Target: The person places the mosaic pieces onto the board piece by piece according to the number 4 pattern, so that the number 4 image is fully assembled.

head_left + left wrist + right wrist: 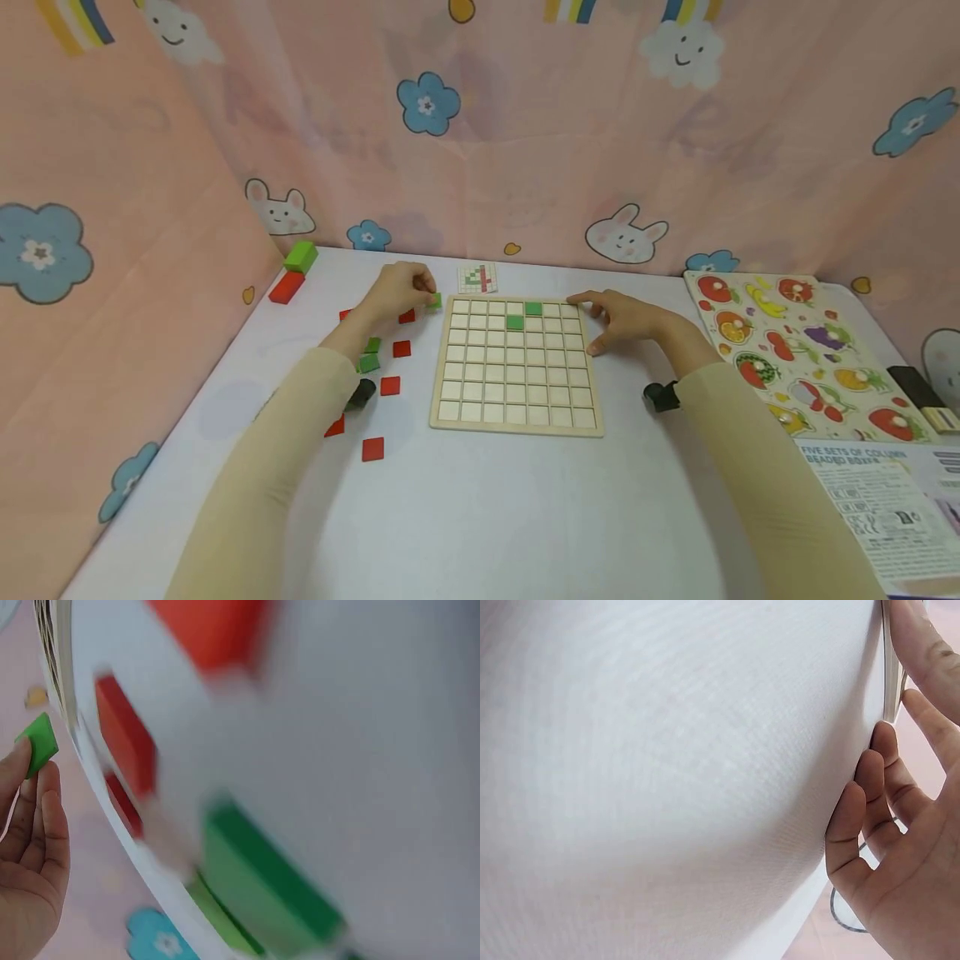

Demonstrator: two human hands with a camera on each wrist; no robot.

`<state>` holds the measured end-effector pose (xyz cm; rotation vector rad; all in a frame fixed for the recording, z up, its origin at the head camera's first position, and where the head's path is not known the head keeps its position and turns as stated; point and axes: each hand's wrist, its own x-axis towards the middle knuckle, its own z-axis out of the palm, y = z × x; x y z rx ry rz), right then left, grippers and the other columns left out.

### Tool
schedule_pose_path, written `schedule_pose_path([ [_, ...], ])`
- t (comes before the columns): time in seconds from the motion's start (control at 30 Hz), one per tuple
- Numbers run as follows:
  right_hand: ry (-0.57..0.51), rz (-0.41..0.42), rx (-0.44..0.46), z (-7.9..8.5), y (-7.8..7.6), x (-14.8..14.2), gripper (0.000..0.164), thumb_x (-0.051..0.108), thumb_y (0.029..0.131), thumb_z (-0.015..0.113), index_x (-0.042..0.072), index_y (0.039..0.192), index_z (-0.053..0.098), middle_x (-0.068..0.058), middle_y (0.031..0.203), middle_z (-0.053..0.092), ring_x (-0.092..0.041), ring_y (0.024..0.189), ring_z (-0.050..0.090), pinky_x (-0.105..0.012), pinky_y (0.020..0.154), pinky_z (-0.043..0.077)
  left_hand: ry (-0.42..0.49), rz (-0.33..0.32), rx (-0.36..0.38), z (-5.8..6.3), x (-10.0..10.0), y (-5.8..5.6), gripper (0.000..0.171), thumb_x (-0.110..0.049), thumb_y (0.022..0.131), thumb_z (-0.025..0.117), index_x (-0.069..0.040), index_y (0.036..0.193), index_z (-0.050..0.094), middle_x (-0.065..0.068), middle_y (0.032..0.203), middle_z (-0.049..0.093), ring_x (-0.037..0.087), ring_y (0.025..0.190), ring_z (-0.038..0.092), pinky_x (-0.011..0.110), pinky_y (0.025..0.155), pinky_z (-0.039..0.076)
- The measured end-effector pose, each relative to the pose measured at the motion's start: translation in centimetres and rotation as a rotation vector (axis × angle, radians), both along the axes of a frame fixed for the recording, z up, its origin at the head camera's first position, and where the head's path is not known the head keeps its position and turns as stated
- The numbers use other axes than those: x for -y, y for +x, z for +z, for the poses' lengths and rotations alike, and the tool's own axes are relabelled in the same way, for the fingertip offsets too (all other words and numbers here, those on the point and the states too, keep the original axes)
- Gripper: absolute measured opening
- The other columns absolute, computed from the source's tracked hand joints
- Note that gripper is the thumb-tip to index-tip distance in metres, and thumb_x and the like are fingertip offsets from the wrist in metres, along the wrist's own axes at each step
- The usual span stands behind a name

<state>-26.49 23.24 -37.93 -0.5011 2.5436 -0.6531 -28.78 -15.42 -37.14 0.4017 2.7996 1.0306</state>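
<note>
My left hand (399,287) pinches a green square tile (41,742) between thumb and fingers, just off the top left corner of a wooden grid board (516,432). Two green tiles lie in the board's upper cells, one green tile (533,309) in the top row and another green tile (514,322) diagonally below it. At the board's right side, my right hand (626,321) touches the edge with its thumb and the top corner with its index finger. Its other fingers rest loosely curled on the table in the right wrist view.
Several red tiles (390,386) and green tiles (369,362) lie left of the board. Behind it is a small pattern card (477,278). A green block (301,257) and a red block (287,288) stand at far left. A fruit picture board (750,287) lies at right.
</note>
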Motion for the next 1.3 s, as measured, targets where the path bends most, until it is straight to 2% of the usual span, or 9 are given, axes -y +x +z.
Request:
schedule_pose_path([
  [0.13,0.003,-0.002,-0.003,-0.1,-0.1,0.0,0.095,0.027,0.075,0.086,0.017,0.153,0.033,-0.025,0.135,0.045,-0.034,0.109,0.046,-0.048,0.093,0.042,0.026,-0.081,-0.016,-0.2,-3.1,0.7,0.008,-0.009,0.088,0.072,-0.006,0.093,0.068,0.008,0.09,0.068,0.019,0.084,0.056,0.026,0.075,0.046],
  [0.27,0.007,0.0,-0.006,-0.1,-0.1,0.0,0.095,0.027,0.075,0.086,0.017,0.153,0.033,-0.025,0.134,0.045,-0.033,0.108,0.046,-0.047,0.092,0.042,0.042,-0.132,0.012,-0.3,-5.4,1.4,0.007,-0.008,0.088,0.071,-0.006,0.093,0.068,0.008,0.091,0.07,0.017,0.085,0.059,0.026,0.077,0.048],
  [0.4,0.011,-0.003,-0.004,-0.1,-0.1,0.0,0.095,0.026,0.074,0.086,0.017,0.153,0.033,-0.025,0.134,0.045,-0.033,0.108,0.046,-0.048,0.093,0.042,0.019,-0.195,0.025,-0.4,-6.8,1.9,0.006,-0.006,0.088,0.07,-0.006,0.093,0.068,0.008,0.093,0.071,0.017,0.085,0.061,0.026,0.079,0.049],
  [0.57,0.015,-0.009,-0.004,-0.1,-0.2,0.0,0.095,0.026,0.074,0.086,0.017,0.153,0.033,-0.025,0.134,0.046,-0.034,0.108,0.046,-0.048,0.093,0.042,-0.04,-0.262,-0.001,-0.7,-8.0,2.0,0.006,-0.008,0.088,0.072,-0.006,0.092,0.068,0.008,0.093,0.07,0.015,0.084,0.06,0.025,0.077,0.048],
  [0.77,0.03,-0.013,-0.006,-0.1,-0.2,-0.1,0.094,0.026,0.076,0.085,0.019,0.153,0.033,-0.025,0.135,0.045,-0.033,0.109,0.046,-0.047,0.093,0.043,-0.104,-0.297,-0.051,-0.8,-8.8,2.1,0.008,-0.01,0.084,0.076,-0.007,0.088,0.069,0.007,0.087,0.073,0.014,0.08,0.062,0.027,0.078,0.05],
  [0.93,0.024,-0.006,-0.01,0.0,-0.1,0.0,0.094,0.027,0.075,0.085,0.017,0.153,0.033,-0.026,0.135,0.046,-0.034,0.108,0.047,-0.049,0.093,0.043,-0.181,-0.32,-0.088,-1.0,-8.8,2.3,0.005,-0.015,0.086,0.076,-0.01,0.087,0.074,0.004,0.091,0.076,0.016,0.087,0.065,0.034,0.086,0.053],
  [1.1,0.025,-0.003,-0.005,0.0,-0.1,0.1,0.094,0.027,0.075,0.086,0.017,0.153,0.033,-0.026,0.135,0.046,-0.033,0.107,0.047,-0.048,0.092,0.043,-0.214,-0.335,-0.075,-1.1,-8.7,2.3,0.006,-0.015,0.087,0.075,-0.011,0.09,0.077,0.003,0.096,0.077,0.018,0.096,0.069,0.037,0.093,0.053],
  [1.3,0.031,-0.011,-0.004,-0.4,-0.4,-0.1,0.094,0.026,0.075,0.085,0.018,0.153,0.033,-0.024,0.135,0.046,-0.032,0.107,0.047,-0.045,0.091,0.043,-0.178,-0.361,-0.021,-0.7,-7.3,1.8,0.014,-0.014,0.09,0.071,-0.01,0.102,0.076,0.005,0.107,0.075,0.021,0.101,0.067,0.035,0.089,0.053],
])
